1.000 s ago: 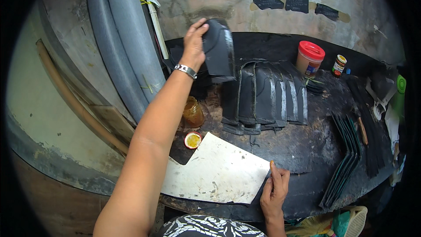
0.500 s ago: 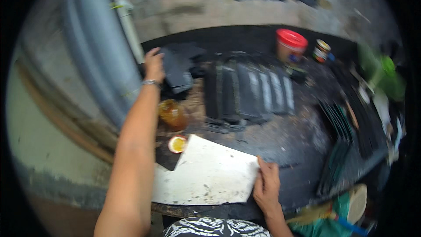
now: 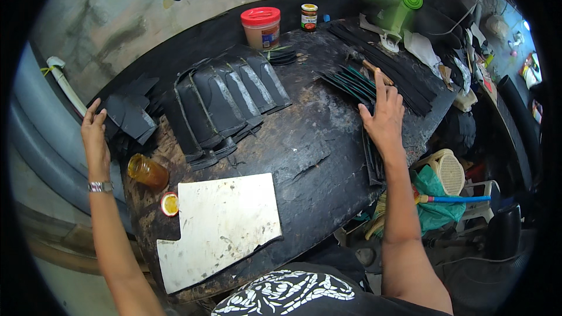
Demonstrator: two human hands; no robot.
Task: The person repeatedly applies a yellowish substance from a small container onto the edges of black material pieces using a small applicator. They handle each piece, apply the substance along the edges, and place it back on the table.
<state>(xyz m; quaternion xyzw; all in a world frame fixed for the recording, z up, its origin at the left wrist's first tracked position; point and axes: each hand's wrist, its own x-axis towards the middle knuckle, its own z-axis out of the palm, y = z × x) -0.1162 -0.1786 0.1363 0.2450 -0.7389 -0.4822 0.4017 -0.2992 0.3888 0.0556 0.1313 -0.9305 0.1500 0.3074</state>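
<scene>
- Fingers of the right hand [image 3: 383, 118] spread and raised, index pointing up, palm down; nothing gripped. Fingertips hover over the fan of thin dark strips [image 3: 350, 82] laid out on the right part of the bench; whether skin touches them cannot be told.
- Heel of that hand sits above a second bundle of dark strips [image 3: 371, 161] running down toward the bench edge.
- Left hand [image 3: 94, 131] open, fingers loosely extended, empty. It is at the far left edge of the bench, just beside a pile of black rubber pieces [image 3: 132, 114]; contact not clear.
- Metal wristwatch [image 3: 100, 186] on the left wrist.
- Amber jar [image 3: 147, 171] lying on its side near the left forearm, its yellow lid [image 3: 170, 204] resting apart, just beside the white board [image 3: 218, 227].
- White board flat on the near part of the black workbench [image 3: 304, 158], scuffed, 1 corner notched.
- Row of overlapping black rubber sheets [image 3: 228, 99] across the bench centre, between the 2 hands.
- Tub with red lid [image 3: 261, 26] and a small jar [image 3: 308, 16] at the back edge.
- Wooden-handled tool [image 3: 369, 67] lying past the strips; green fan [image 3: 404, 3] blurred behind it.
- Grey pipes [image 3: 35, 134] lean at the far left.
</scene>
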